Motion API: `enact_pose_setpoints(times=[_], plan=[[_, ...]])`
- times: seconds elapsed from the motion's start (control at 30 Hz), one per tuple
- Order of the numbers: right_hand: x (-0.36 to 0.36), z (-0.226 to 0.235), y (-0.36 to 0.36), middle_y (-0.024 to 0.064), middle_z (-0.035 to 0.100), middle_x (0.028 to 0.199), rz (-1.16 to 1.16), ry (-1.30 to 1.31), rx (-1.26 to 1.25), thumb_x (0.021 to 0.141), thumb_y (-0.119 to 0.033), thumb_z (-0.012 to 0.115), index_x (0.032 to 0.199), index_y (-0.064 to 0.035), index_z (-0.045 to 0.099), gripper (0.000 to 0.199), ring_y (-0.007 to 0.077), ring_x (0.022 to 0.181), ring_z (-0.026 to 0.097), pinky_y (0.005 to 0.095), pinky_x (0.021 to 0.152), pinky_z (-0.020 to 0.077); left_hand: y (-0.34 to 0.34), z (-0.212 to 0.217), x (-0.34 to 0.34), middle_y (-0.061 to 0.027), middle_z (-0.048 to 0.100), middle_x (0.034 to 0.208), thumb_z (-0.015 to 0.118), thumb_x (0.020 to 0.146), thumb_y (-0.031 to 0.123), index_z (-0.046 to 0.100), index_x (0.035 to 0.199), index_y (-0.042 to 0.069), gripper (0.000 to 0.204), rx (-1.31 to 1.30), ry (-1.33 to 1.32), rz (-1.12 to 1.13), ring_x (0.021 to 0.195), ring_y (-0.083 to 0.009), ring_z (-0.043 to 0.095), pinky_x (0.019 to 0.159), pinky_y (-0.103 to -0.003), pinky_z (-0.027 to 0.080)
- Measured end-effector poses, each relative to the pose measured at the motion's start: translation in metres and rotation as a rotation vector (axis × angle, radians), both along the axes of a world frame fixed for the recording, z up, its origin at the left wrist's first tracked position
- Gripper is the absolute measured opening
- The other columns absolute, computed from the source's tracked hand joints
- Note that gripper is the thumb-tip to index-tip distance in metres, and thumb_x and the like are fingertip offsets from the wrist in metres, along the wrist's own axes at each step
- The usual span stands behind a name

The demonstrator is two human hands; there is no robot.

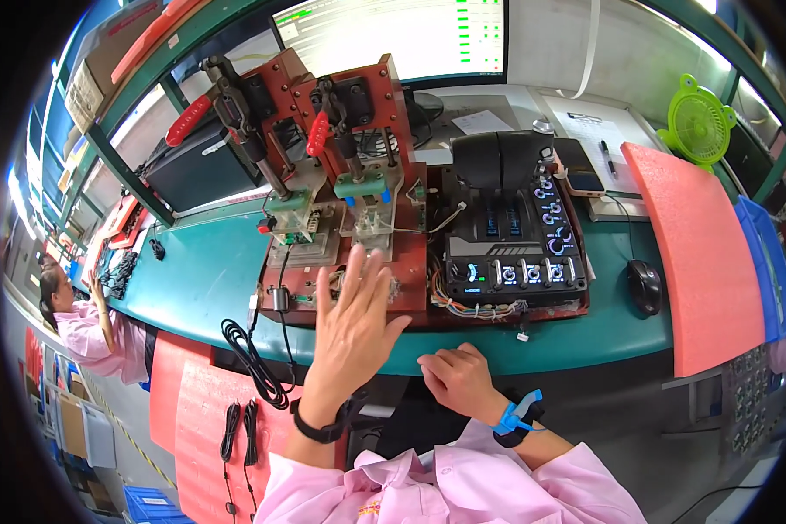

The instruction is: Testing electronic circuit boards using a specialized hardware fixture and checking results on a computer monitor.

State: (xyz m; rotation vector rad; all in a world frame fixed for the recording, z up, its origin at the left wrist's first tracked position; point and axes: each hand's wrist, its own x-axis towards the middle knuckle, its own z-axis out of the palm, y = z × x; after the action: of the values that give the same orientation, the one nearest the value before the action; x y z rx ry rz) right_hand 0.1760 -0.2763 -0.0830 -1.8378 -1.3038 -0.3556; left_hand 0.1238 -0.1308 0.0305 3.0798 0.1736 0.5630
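Note:
My left hand (351, 327) is raised over the front of the red fixture base (402, 301), fingers stretched out and nothing in them. Behind its fingertips stands a toggle clamp with a red handle (318, 133), above a clear block holding small parts. To its left is a second red-handled clamp (188, 122), over a green circuit board (310, 225). Loosely curled at the bench's front edge, my right hand (458, 377) shows nothing in its fingers. Near it sits a black control panel (515, 236) with a wide throttle-like lever, toggle switches and lit rings.
A coiled black cable (258, 362) hangs over the bench edge. Two bundled cables (238, 432) lie on pink foam (201, 393). A black mouse (644, 288), a phone (582, 181), a green fan (701, 122) and a pink foam sheet (699, 262) are at right. Another person (96, 327) sits far left.

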Motion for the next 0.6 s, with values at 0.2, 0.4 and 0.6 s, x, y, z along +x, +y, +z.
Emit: enact_pose_setpoints(times=[0.2, 0.4, 0.6], plan=[[0.002, 0.002, 0.001, 0.0038, 0.055, 0.061, 0.003, -0.018, -0.011, 0.067, -0.005, 0.061, 0.079, -0.0076, 0.057, 0.013, 0.0191, 0.053, 0.054, 0.0308, 0.053, 0.0384, 0.014, 0.005, 0.005, -0.0077, 0.032, 0.135, 0.061, 0.075, 0.025, 0.051, 0.117, 0.011, 0.046, -0.039, 0.001, 0.060, 0.129, -0.0311, 0.017, 0.101, -0.052, 0.011], [0.003, 0.000, -0.001, 0.0035, 0.055, 0.062, 0.006, 0.002, 0.034, 0.067, -0.006, 0.061, 0.079, -0.0077, 0.058, 0.013, 0.0189, 0.054, 0.054, 0.0303, 0.054, 0.0385, 0.006, 0.003, -0.002, -0.0039, 0.033, 0.135, 0.062, 0.073, 0.025, 0.058, 0.110, 0.012, 0.039, 0.006, 0.023, 0.071, 0.130, -0.0306, 0.016, 0.101, -0.052, 0.010], [0.002, 0.002, -0.002, 0.0034, 0.055, 0.063, -0.013, -0.010, -0.005, 0.067, -0.006, 0.061, 0.080, -0.0080, 0.057, 0.014, 0.0185, 0.055, 0.054, 0.0302, 0.055, 0.0388, 0.002, 0.007, 0.001, -0.0043, 0.033, 0.135, 0.064, 0.071, 0.025, 0.059, 0.109, 0.015, 0.039, -0.013, 0.008, 0.096, 0.130, -0.0304, 0.017, 0.101, -0.052, 0.009]])
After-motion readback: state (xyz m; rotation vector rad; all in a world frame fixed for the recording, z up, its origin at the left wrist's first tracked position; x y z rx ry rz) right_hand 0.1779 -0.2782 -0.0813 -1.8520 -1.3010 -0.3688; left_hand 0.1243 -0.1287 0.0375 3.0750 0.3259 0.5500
